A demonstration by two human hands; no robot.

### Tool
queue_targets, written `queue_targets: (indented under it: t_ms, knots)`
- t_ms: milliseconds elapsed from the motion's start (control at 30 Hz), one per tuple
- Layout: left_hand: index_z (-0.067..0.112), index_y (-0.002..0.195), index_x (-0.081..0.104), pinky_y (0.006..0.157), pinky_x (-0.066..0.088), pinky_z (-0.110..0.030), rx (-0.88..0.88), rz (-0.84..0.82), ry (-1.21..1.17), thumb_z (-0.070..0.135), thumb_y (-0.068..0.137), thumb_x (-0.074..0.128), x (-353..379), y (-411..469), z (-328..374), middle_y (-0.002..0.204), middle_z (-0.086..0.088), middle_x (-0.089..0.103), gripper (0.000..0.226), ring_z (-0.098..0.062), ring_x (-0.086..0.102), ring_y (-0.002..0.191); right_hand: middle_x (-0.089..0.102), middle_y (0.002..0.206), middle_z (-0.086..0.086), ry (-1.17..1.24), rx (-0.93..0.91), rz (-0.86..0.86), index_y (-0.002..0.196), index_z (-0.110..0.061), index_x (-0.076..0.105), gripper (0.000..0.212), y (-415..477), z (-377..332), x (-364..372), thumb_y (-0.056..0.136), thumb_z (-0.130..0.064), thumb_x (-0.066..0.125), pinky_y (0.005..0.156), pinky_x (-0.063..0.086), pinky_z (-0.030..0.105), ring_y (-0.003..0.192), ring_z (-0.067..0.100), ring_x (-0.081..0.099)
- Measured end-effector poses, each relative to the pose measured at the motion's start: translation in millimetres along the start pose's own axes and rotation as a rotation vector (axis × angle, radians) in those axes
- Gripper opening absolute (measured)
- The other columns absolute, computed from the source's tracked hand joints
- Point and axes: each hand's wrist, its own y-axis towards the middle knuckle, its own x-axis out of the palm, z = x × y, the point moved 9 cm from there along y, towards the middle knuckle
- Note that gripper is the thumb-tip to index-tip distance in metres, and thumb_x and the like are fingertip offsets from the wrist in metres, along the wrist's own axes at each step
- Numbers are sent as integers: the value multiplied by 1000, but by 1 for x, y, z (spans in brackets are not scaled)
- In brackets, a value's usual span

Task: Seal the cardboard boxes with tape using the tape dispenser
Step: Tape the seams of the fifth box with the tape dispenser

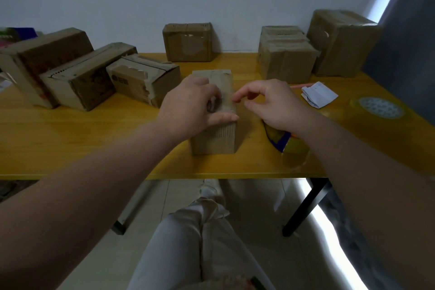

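A small upright cardboard box (pixel 214 140) stands at the middle of the yellow table (pixel 94 146). My left hand (pixel 188 110) lies on its top, the thumb along the near top edge and the fingers curled over the top. A small dark thing shows under those fingers; I cannot tell what it is. My right hand (pixel 273 106) hovers just right of the box, fingers loosely curled, the index fingertip at the box's top right edge. Below its wrist lies a tape roll with a blue and yellow label (pixel 290 147).
Three boxes (pixel 77 77) lean together at the back left. One box (pixel 188 42) stands against the wall, two more boxes (pixel 287 54) at the back right. A folded white paper (pixel 319 94) and a clear tape roll (pixel 379 107) lie at the right. My legs are under the table.
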Motion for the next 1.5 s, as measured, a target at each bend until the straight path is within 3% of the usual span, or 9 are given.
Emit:
queue_targets:
  t_ms: [400, 500, 667, 767, 867, 1000, 1067, 1200, 1500]
  knots:
    - [3, 99, 70, 59, 40, -31, 49, 65, -19, 58, 72, 64, 0, -13, 15, 83, -10, 53, 62, -28, 53, 78, 60, 114, -16, -25, 6, -27, 113, -30, 67, 38, -2, 4, 6, 94, -4, 48, 72, 32, -1, 105, 1, 50]
    - [7, 109, 68, 68, 50, -41, 59, -18, -60, 62, 70, 56, 4, -15, 10, 91, -8, 55, 68, -25, 52, 85, 61, 127, -6, -72, -16, -30, 113, -27, 68, 36, -2, 1, 7, 94, -4, 47, 83, 34, 5, 114, 8, 54]
    - [14, 124, 62, 81, 46, -41, 109, -92, -174, 46, 72, 70, 1, -16, -3, 94, -3, 50, 61, -23, 48, 91, 62, 126, -7, -134, -25, -36, 112, -23, 70, 31, -3, -3, 6, 93, -7, 50, 77, 20, -11, 120, 7, 51]
    - [23, 123, 63, 94, 40, -38, 54, -136, -285, 38, 69, 78, 2, -17, -19, 109, 1, 45, 57, -23, 42, 107, 64, 121, -9, -147, 11, -44, 108, -23, 70, 25, -2, -6, 7, 92, -16, 53, 87, 33, 4, 113, 7, 55]
    - [28, 136, 49, 97, 42, -32, -163, -192, -444, 51, 66, 73, 8, -20, -40, 125, 5, 37, 77, -12, 38, 115, 65, 98, -12, -161, 86, -15, 99, -26, 67, 18, -1, -13, 5, 92, -37, 55, 73, 47, 23, 90, 6, 59]
    - [20, 135, 46, 66, 52, -16, -480, -222, -983, 59, 84, 48, 20, -28, -55, 117, 9, 55, 64, -12, 58, 101, 62, 115, -2, -217, 186, -15, 122, -21, 57, 66, 4, -25, 17, 80, -71, 49, 81, 51, 35, 100, 16, 58]
    - [18, 127, 51, 69, 54, -21, -618, -162, -1089, 59, 91, 38, 21, -29, -65, 109, 0, 60, 55, -16, 62, 98, 56, 125, 3, -271, 236, -20, 130, -20, 50, 86, 10, -31, 24, 70, -82, 48, 80, 45, 36, 108, 23, 54]
    - [20, 123, 55, 84, 54, -36, -692, -201, -1086, 61, 93, 35, 24, -27, -76, 109, -2, 65, 54, -18, 63, 100, 30, 147, 13, -345, 418, -138, 147, -23, 25, 109, 25, -21, 42, 62, -84, 55, 93, 38, 43, 127, 35, 38]
    - [16, 114, 62, 74, 51, -30, -632, -168, -857, 38, 96, 49, 22, 15, -103, 98, 2, 63, 31, -16, 58, 91, 34, 140, 15, -362, 501, -45, 143, -17, 35, 94, 77, 13, 25, 70, -75, 51, 82, 32, 40, 124, 38, 33]
